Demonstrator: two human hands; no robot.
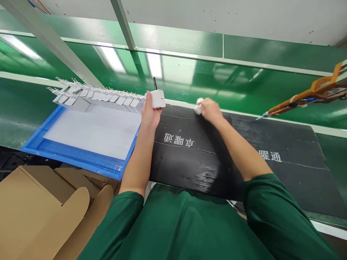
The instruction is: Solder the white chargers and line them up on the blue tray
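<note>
My left hand [149,117] is closed around a white power adapter [159,99], held up at the right end of the blue tray [104,165]. In my right hand [213,111], fingers bunched together, is a white cloth wad [199,106], over the far edge of the black mat [187,166]; the hand is slightly blurred. Several white plug adapters [108,96] stand in rows along the tray's far side, metal pins pointing up. A thin black pen-like stick [155,83] shows just behind the adapter in my left hand.
An orange tool arm with a pale tip [295,99] reaches in from the right above the mat. Open cardboard boxes [35,206] stand at the lower left. Metal posts [123,23] rise behind, beside a green conveyor-like surface [184,72].
</note>
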